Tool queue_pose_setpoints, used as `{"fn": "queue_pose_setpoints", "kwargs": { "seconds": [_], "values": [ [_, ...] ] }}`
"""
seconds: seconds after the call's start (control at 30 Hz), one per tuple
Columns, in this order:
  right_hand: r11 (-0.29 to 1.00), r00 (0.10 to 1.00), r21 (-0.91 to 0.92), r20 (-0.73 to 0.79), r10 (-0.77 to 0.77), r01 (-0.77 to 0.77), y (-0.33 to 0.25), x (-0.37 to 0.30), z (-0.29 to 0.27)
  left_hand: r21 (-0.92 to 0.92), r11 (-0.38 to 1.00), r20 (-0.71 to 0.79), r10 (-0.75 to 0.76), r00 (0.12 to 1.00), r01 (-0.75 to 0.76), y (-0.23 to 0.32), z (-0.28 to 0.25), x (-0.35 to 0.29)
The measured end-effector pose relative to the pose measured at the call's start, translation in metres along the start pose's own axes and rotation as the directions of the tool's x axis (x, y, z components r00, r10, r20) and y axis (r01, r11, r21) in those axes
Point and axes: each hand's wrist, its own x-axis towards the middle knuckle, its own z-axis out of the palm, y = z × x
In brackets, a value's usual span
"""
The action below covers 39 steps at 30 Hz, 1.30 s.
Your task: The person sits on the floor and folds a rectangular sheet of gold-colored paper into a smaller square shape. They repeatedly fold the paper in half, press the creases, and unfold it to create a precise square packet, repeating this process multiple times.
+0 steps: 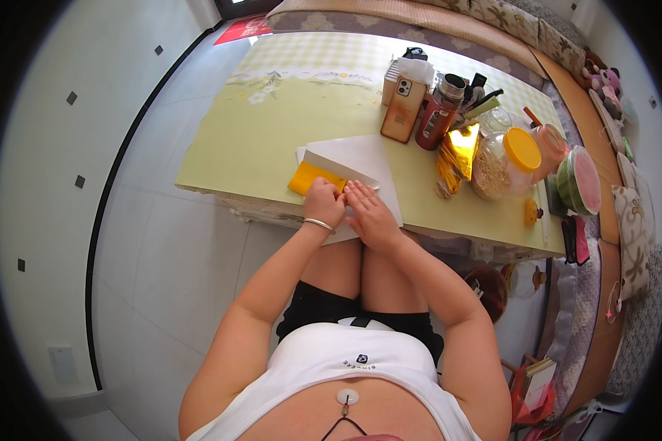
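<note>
Sitting at the near side of a pale green table [235,147]; working over white sheets [372,158] at its near edge, left of a yellow-lidded jar [493,170]; laying the right hand [375,215] flat, with straight fingers, beside the left hand [324,201]; gripping, with the latter's curled fingers, the right end of yellow paper [306,178] resting on the sheets.

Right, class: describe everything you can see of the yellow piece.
The yellow piece looks like plain, thin paper or card, bright orange-yellow with straight edges. It lies near the table's near edge, partly over white paper. The left hand covers its near right part; the right hand is at its right end, contact unclear. A pale flap stands along its far edge; whether they join can't be told.
</note>
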Motion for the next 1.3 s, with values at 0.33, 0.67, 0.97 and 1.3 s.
{"fn": "queue_pose_setpoints", "kwargs": {
  "seconds": [0.33, 0.67, 0.97, 1.3],
  "values": [
    [0.992, 0.988, -0.12, 0.144, 0.056, -0.038, -0.002, -0.007, 0.011, 0.087, 0.996, 0.085, -0.031, 0.996, 0.023, 0.002, 0.0, 0.012],
    [0.986, 0.981, -0.143, 0.162, 0.109, -0.086, -0.016, 0.002, 0.006, 0.027, 0.999, 0.25, 0.03, 0.968, -0.037, -0.011, -0.043, 0.004],
    [0.988, 0.964, -0.155, 0.265, 0.033, 0.009, -0.025, 0.005, -0.004, 0.203, 0.708, 0.24, 0.634, 0.735, -0.677, -0.051, -0.095, 0.022],
    [0.997, 0.956, -0.073, 0.292, 0.033, -0.013, -0.009, 0.003, -0.011, 0.322, 0.476, 0.268, 0.784, 0.56, -0.819, -0.063, -0.092, 0.031]
  ]
}}
